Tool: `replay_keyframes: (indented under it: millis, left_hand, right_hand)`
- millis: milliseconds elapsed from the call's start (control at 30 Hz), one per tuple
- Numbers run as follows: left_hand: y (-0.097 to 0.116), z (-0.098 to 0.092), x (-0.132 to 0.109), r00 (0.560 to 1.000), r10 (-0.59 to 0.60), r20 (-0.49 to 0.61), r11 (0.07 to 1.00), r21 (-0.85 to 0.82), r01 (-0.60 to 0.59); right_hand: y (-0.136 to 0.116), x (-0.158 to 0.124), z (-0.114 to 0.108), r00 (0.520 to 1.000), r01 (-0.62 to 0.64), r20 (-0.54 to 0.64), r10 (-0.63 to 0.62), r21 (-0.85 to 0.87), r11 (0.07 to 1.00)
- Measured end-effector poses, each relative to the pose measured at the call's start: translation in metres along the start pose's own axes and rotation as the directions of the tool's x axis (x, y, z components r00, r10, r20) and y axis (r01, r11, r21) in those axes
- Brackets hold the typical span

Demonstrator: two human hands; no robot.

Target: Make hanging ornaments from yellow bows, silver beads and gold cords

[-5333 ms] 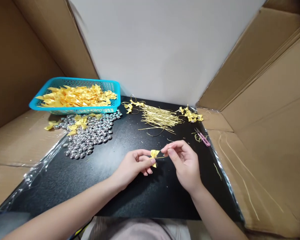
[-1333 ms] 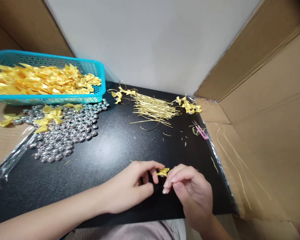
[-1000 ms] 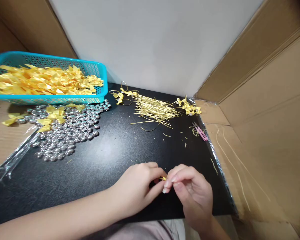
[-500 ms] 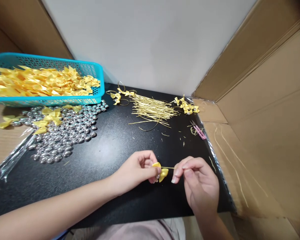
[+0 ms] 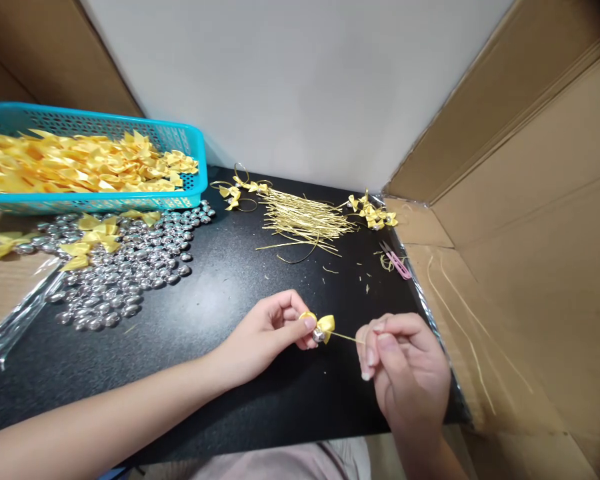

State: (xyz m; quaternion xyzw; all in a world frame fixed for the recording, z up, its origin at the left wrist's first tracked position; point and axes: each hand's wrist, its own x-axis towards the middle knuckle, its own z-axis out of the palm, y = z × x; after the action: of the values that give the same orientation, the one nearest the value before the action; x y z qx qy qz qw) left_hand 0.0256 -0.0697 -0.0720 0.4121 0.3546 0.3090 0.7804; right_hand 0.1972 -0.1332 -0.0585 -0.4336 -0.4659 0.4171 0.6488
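Note:
My left hand [image 5: 270, 330] pinches a small yellow ribbon bow [image 5: 323, 325] with a silver bead at its middle, just above the black mat [image 5: 220, 300]. A thin gold thread [image 5: 347, 337] runs from the bow to my right hand [image 5: 405, 367], whose thumb and fingers are pinched shut on its end. The two hands are a short way apart with the thread drawn between them.
A turquoise basket [image 5: 95, 167] of yellow bows stands at the back left, beside a spread of silver beads [image 5: 125, 267]. A bundle of gold threads [image 5: 305, 220], several bows [image 5: 373, 213] and pink snips [image 5: 397, 261] lie further back. Cardboard walls [image 5: 530, 233] close in both sides.
My hands went from pressed together at the bow to apart. My right hand has drawn the gold thread out to the right while my left keeps hold of the bow.

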Motion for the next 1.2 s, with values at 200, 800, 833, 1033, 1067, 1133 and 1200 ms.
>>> replay_keyframes:
  millis: [200, 800, 833, 1033, 1067, 1133, 1200]
  left_hand:
    - [0.005, -0.007, 0.0, 0.994, 0.102, -0.048, 0.98, 0.174, -0.092]
    - [0.004, -0.042, 0.04, 0.979, 0.129, -0.16, 0.965, 0.246, -0.088]
    - [0.004, -0.043, 0.04, 0.979, 0.124, -0.161, 0.963, 0.256, -0.08]
    - [0.002, -0.046, 0.037, 0.981, 0.126, -0.144, 0.957, 0.277, -0.082]
    - [0.002, -0.046, 0.037, 0.983, 0.128, -0.133, 0.959, 0.27, -0.088]
    - [0.002, -0.046, 0.037, 0.985, 0.123, -0.121, 0.962, 0.258, -0.089]
    - [0.003, -0.046, 0.037, 0.988, 0.1, -0.114, 0.964, 0.256, -0.068]
  right_hand:
    - [-0.001, 0.014, 0.006, 1.0, -0.006, -0.007, 0.005, -0.19, 0.982]
    - [-0.006, 0.067, 0.041, 0.973, -0.046, 0.204, 0.108, -0.288, 0.957]
    - [-0.005, 0.067, 0.042, 0.976, -0.035, 0.195, 0.101, -0.317, 0.948]
    - [0.003, 0.067, 0.037, 0.99, 0.018, 0.134, 0.043, -0.42, 0.907]
    - [0.004, 0.066, 0.035, 0.99, 0.027, 0.134, 0.034, -0.434, 0.901]
    - [0.006, 0.065, 0.033, 0.99, 0.051, 0.139, 0.017, -0.469, 0.882]
    - [0.009, 0.063, 0.029, 0.989, 0.07, 0.146, 0.007, -0.512, 0.856]
